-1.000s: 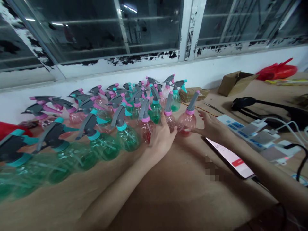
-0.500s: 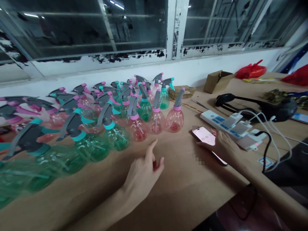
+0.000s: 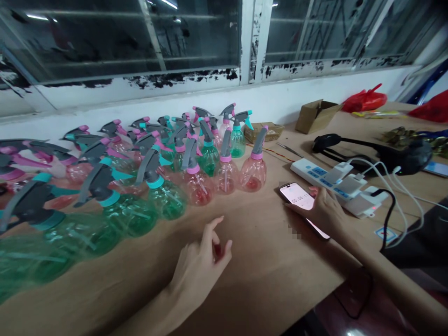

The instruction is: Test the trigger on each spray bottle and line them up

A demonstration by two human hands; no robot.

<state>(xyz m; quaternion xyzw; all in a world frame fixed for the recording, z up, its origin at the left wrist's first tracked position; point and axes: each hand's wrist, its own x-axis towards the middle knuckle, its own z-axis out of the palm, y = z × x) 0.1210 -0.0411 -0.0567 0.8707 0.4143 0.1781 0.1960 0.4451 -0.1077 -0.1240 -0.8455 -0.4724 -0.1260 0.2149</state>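
My left hand (image 3: pixel 201 261) hovers over the front of the table with its fingers loosely apart and nothing in them. The closest spray bottle (image 3: pixel 199 186), pink with a grey trigger head, stands just beyond it. My right hand (image 3: pixel 324 212) reaches across a smartphone (image 3: pixel 297 195), its thumb at the left edge and its fingers at the right edge. The lit screen shows timer digits. Two more pink spray bottles (image 3: pixel 252 173) stand upright at the right end of the front row. Several green spray bottles (image 3: pixel 168 200) with turquoise collars continue that row to the left.
A white power strip (image 3: pixel 315 175) with plugged-in chargers lies right of the phone. Behind it are a black headset-like device (image 3: pixel 402 156), tweezers (image 3: pixel 290 149), an open cardboard box (image 3: pixel 317 116) and a red plastic bag (image 3: pixel 366 99). A window wall runs along the back.
Both hands have left the right-end pink bottles. My left hand has drawn back toward me; my right hand has moved right and down onto the phone. The view has turned to the right.
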